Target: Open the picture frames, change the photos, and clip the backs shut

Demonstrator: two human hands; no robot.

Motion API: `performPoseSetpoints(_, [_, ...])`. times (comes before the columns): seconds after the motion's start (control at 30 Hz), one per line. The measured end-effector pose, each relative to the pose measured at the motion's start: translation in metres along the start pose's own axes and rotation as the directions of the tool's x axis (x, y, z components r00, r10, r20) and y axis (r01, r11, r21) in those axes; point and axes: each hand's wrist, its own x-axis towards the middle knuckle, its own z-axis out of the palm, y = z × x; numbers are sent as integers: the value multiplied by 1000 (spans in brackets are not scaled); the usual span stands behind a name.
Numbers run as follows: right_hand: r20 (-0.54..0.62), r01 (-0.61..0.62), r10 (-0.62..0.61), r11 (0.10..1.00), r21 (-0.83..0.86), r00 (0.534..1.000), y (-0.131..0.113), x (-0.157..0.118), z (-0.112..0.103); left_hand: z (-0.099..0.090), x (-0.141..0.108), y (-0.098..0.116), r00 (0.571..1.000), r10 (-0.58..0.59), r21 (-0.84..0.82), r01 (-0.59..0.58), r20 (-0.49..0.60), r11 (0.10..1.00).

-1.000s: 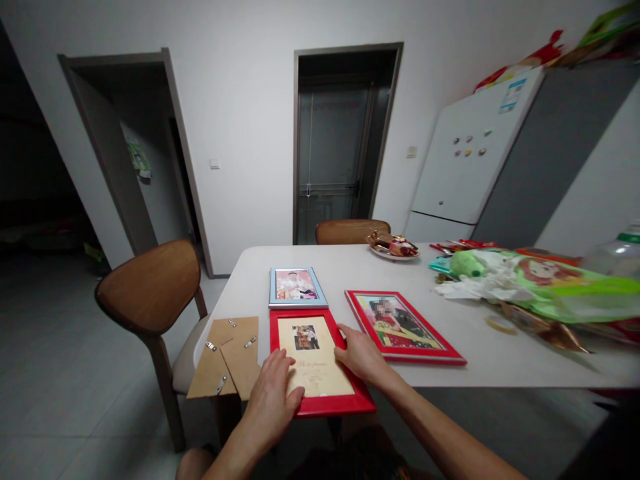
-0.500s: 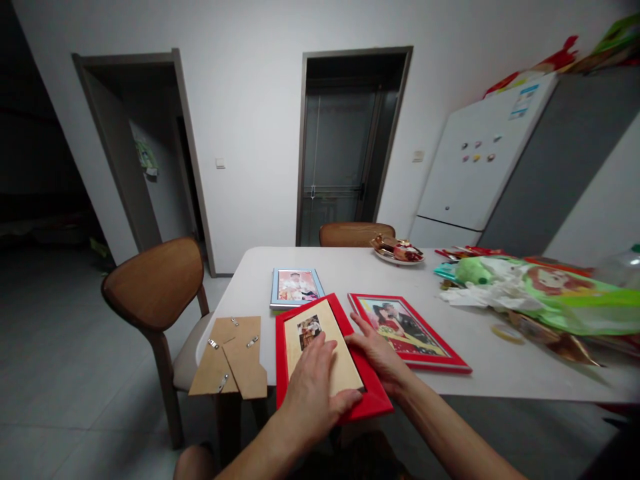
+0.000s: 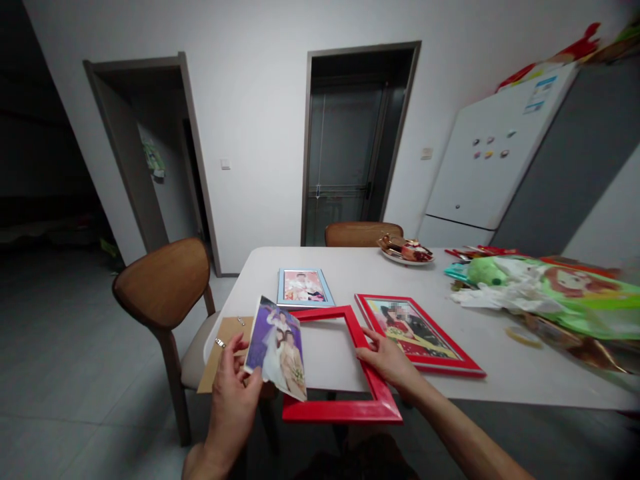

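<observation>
My left hand (image 3: 234, 380) grips a photo (image 3: 277, 350) by its lower left edge; the picture has a purple background and people in wedding clothes. The photo is tilted up over the left side of a red picture frame (image 3: 345, 411). That frame has an open middle, with the table showing through it. My right hand (image 3: 387, 357) is closed on the frame's right side, and the frame's lower part juts past the table edge. Behind the photo and my left hand lies the brown backing board (image 3: 213, 373) with metal clips, partly hidden.
A second red frame with a photo (image 3: 420, 337) lies to the right. Farther back is a light blue framed photo (image 3: 304, 288). A plate of food (image 3: 407, 252) stands at the far edge. Green packaging (image 3: 575, 287) covers the table's right side. A wooden chair (image 3: 165, 287) stands at left.
My left hand has lifted the photo out of the red frame and moved it left, its picture side now showing. The frame's middle is now open. My right hand still holds the frame.
</observation>
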Motion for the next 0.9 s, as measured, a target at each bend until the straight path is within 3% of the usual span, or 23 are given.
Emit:
performPoseSetpoints(0.1, [-36, 26, -35, 973, -230, 999, 8, 4, 1, -9, -4, -21, 992, -117, -62, 120, 53, 991])
performPoseSetpoints(0.2, [-34, 41, -57, 934, -355, 998, 15, 6, 4, -11, -10, -32, 988, -132, 30, 129, 84, 991])
performPoseSetpoints(0.37, [-52, 93, -130, 886, -455, 990, 20, 5, 8, -13, -10, -28, 991, -22, 295, -18, 130, 955])
performPoseSetpoints(0.57, [-67, 186, -252, 846, -500, 965, 14, 2, 8, -14, -10, -30, 976, 96, 467, -178, 194, 866])
performPoseSetpoints(0.7, [-91, 322, -380, 870, -373, 920, -2, -5, 20, -12, -14, -29, 927, 208, 544, -355, 313, 760])
performPoseSetpoints(0.77, [2, 324, -330, 924, -201, 944, -11, -9, 32, -9, -16, -26, 874, 215, 565, -452, 437, 691])
performPoseSetpoints(0.9, [139, 208, -224, 971, 122, 965, -22, -9, 61, 1, -21, -23, 775, 95, 593, -550, 624, 589])
